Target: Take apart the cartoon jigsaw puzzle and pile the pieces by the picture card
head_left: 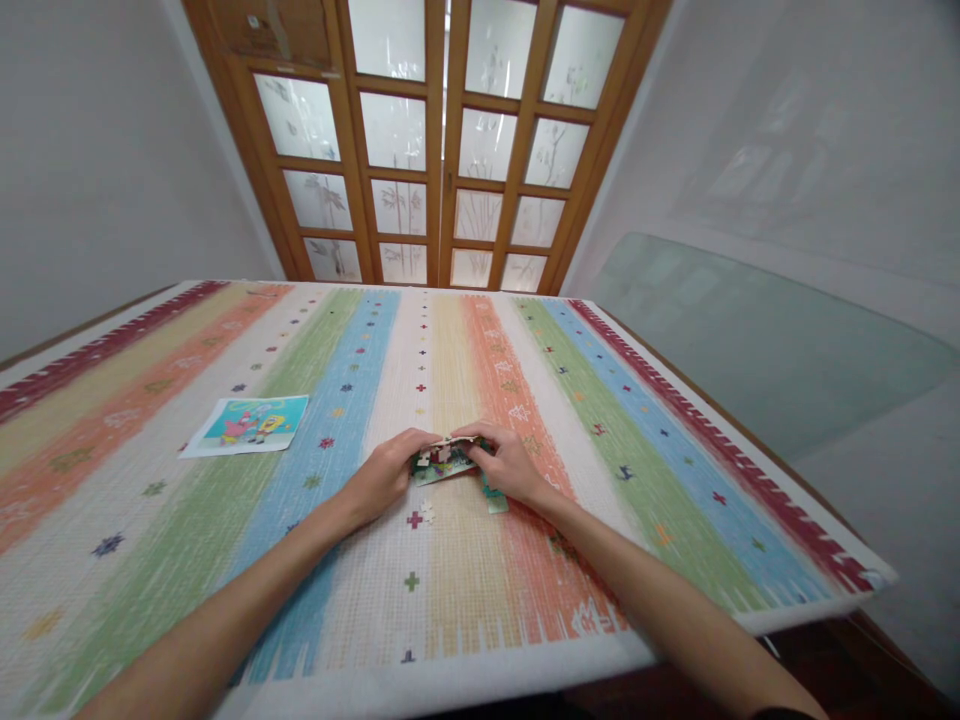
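My left hand [388,468] and my right hand [510,462] are closed on opposite ends of a small jigsaw puzzle [446,465] at the middle of the table. Colourful print shows on it, with pale puzzle pieces on top; whether it is one board or a packet of pieces I cannot tell. My fingers hide both its ends. Below my right hand is a green puzzle piece [496,503]. A pale puzzle piece [427,511] lies on the cloth just in front of the held puzzle.
A picture sheet [259,425] with cartoon figures lies flat to the left. A striped cloth [315,560] covers the table, whose near edge runs below my forearms. Beyond the far edge stand wooden glazed doors [439,150]; a glass panel [750,330] leans at the right wall.
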The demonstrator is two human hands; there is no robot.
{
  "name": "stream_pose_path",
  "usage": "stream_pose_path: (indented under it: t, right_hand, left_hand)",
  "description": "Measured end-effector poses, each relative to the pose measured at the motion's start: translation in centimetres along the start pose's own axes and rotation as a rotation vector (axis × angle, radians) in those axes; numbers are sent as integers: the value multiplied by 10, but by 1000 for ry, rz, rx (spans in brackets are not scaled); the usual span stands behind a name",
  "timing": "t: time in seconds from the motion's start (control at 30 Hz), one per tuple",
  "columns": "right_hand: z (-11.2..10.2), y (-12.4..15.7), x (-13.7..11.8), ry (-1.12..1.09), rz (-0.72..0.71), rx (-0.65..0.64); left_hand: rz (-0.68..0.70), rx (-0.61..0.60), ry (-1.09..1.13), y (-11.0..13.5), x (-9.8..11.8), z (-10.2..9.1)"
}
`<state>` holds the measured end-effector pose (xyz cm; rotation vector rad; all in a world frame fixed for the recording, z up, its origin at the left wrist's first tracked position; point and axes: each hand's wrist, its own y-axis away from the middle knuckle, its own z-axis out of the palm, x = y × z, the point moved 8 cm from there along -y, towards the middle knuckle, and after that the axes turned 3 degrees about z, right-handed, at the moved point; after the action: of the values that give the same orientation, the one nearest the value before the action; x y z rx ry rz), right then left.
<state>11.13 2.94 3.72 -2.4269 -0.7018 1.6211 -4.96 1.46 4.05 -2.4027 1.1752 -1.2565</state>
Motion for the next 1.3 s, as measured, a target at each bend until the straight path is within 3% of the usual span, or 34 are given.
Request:
stream_pose_path:
  t: [0.23,0.83,1.07,1.3]
  right_hand:
    - [-6,-1,6,25,7,48]
    - [-4,3,4,-9,116,60]
    - [-3,1,4,-29,148,64]
    - [6,6,29,-244,391,-4]
  left_hand:
    - [15,27,-72,3,-4,-1]
    - [-162,51,-29,-1,-11,-6]
    - [-207,121,-79,-3,-10,-12]
    - [-242,225,-109,1,-19,-27]
